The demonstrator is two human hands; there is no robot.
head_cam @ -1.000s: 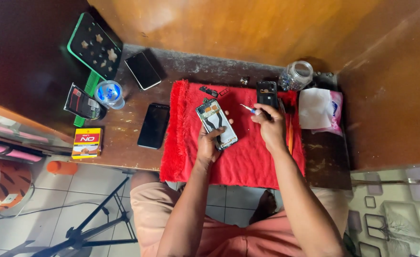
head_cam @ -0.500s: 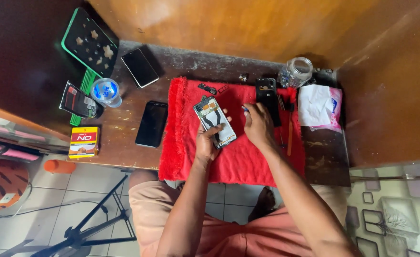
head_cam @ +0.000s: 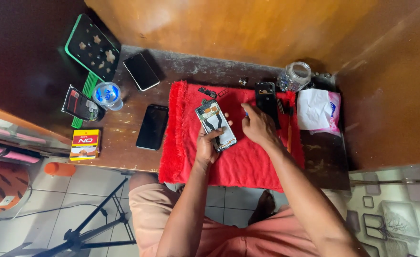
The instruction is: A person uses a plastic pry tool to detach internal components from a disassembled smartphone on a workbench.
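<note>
My left hand [head_cam: 207, 148] grips an opened phone [head_cam: 215, 124] by its lower end and holds it just over a red towel [head_cam: 181, 143]. The phone's back is off, so its boards and a black cable show. My right hand [head_cam: 258, 127] rests on the towel just right of the phone. Its fingers are pinched on a small blue-tipped tool [head_cam: 245, 113]. A black phone back cover [head_cam: 265, 97] lies just beyond that hand. Small dark parts [head_cam: 207, 91] sit at the towel's far edge.
On the wooden desk left of the towel lie a black phone [head_cam: 153, 126], a second phone [head_cam: 142, 71], a green tray [head_cam: 93, 47], a blue-lidded cup [head_cam: 107, 94] and a yellow-red box [head_cam: 85, 144]. A glass jar [head_cam: 295, 76] and tissue pack [head_cam: 319, 109] stand right. A tripod [head_cam: 91, 228] stands below.
My right hand has come down from beside the phone's top onto the towel, slightly nearer me. My left hand keeps the phone almost still.
</note>
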